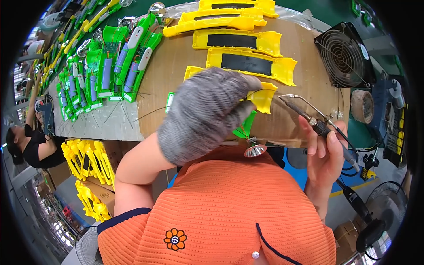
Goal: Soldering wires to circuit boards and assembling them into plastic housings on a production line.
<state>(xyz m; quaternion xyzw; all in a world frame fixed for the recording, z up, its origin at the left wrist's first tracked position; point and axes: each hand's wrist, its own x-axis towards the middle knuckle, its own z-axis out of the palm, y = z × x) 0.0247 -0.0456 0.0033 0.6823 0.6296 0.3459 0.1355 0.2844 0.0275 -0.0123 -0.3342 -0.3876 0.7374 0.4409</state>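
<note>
My left hand (203,110), in a grey knitted glove with bare fingertips, is closed over a yellow plastic shell (265,98). Thumb and fingers come together beside the shell's right end; what they pinch is hidden. Below the hand, a green plastic housing (245,126) shows in part, with a reflector lamp head (255,149) at the table's near edge. My bare right hand (324,148) grips a soldering iron (319,126) by its dark handle. A thin curved metal tube runs along the iron, and its tip points left, just right of the yellow shell.
More yellow shells (240,40) with black strips lie in a row beyond. Green housings (106,73) with purple cells and loose wires crowd the left. A black fan (344,55) stands at the right, near a round brown container (362,106). Yellow parts (90,161) fill boxes lower left.
</note>
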